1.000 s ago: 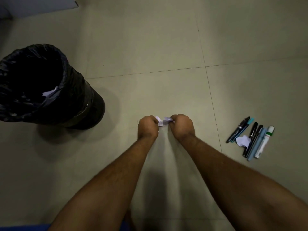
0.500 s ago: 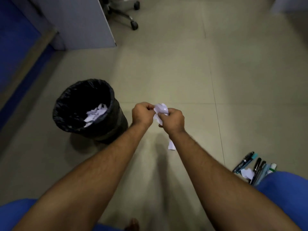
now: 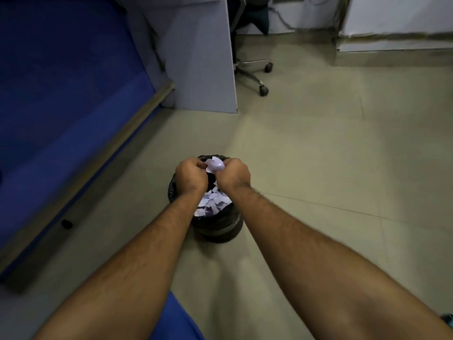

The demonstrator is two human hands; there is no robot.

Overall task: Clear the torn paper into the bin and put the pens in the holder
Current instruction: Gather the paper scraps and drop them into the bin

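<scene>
Gripping a crumpled paper wad (image 3: 214,165) between our left hand (image 3: 191,176) and right hand (image 3: 232,177), we hold it over the black-lined bin (image 3: 218,227), above the torn scraps (image 3: 212,203) inside.

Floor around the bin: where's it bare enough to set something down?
Bare tile right of the bin, out to the far wall, and between bin and chair. Left is tighter: a strip before the blue panel. Over the bin is crowded: both hands hold paper.
</scene>
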